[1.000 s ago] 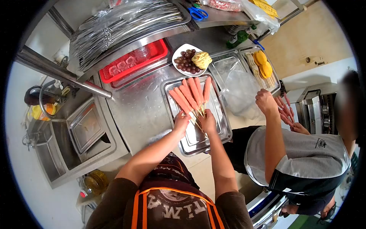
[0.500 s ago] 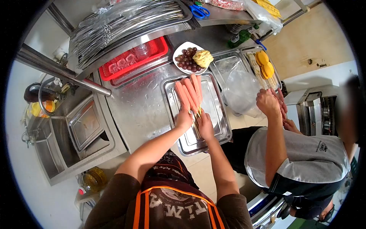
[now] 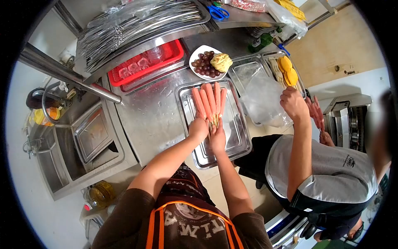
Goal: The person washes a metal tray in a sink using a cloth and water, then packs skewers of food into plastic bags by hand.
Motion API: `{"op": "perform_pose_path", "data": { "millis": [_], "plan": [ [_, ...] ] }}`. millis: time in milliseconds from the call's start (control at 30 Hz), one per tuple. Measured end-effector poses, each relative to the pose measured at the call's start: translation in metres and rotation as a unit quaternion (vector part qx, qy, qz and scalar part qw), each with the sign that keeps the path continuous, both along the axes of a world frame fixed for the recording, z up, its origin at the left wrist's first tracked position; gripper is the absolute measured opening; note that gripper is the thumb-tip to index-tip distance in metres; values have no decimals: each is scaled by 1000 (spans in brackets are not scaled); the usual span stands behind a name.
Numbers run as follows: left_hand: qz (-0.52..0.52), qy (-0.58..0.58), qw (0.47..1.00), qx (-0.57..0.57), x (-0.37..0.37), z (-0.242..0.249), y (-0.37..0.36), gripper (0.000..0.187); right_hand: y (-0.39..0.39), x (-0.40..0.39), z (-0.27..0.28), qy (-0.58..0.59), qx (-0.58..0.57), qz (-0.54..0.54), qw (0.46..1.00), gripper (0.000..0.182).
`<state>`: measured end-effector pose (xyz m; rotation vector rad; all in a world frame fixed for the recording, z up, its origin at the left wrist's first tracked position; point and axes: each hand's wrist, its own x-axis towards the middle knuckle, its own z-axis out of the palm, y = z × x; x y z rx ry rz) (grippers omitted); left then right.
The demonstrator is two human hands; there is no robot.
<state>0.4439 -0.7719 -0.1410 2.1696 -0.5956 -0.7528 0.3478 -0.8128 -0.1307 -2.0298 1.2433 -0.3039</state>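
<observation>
Several pink sausages on sticks (image 3: pixel 210 99) fan out above a metal tray (image 3: pixel 238 143), their tips pointing away from me. My left hand (image 3: pixel 199 128) is closed round the sticks on the left side of the bunch. On the other side my right hand (image 3: pixel 217 137) is also closed on the sticks, close against my left. The yellowish stick ends show between the hands; their lower lengths are hidden by my fingers. A white plate (image 3: pixel 193 56) with dark grapes (image 3: pixel 203 64) and a yellow peeled fruit (image 3: pixel 221 62) stands just beyond the tray.
To the right, a co-worker's hand (image 3: pixel 295 103) is near a clear plastic bag (image 3: pixel 263 97) and a tray of yellow rounds (image 3: pixel 288 70); their other hand holds reddish skewers (image 3: pixel 316 114). A red basket (image 3: pixel 174 52) sits back left, a sink (image 3: pixel 68 153) left, metal skewers (image 3: pixel 137 31) above.
The sausages have spread into a wider fan, and my right hand has moved left and slightly down, closer to my left. The co-worker's near hand has shifted upward, and their skewers have moved right.
</observation>
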Motion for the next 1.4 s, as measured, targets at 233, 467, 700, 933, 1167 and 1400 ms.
{"op": "perform_pose_path", "data": {
  "millis": [233,467,700,933,1167,1400],
  "plan": [
    [-3,-13,999,-42,-4,4,2,42,-5,7,16,107,22,-9,994,50],
    [-21,13,996,90,3,14,-4,40,-8,-4,10,45,59,87,993,45],
    [-42,14,997,70,8,17,-1,37,-6,14,12,183,-43,63,980,31],
    [-91,66,993,20,20,-17,4,38,-13,1,19,-88,290,20,953,7],
    [-176,228,958,7,51,32,32,31,12,-22,3,-261,501,-51,824,17],
    [-181,90,950,-236,72,126,28,24,61,-53,63,-199,377,-141,894,24]
  ]
}}
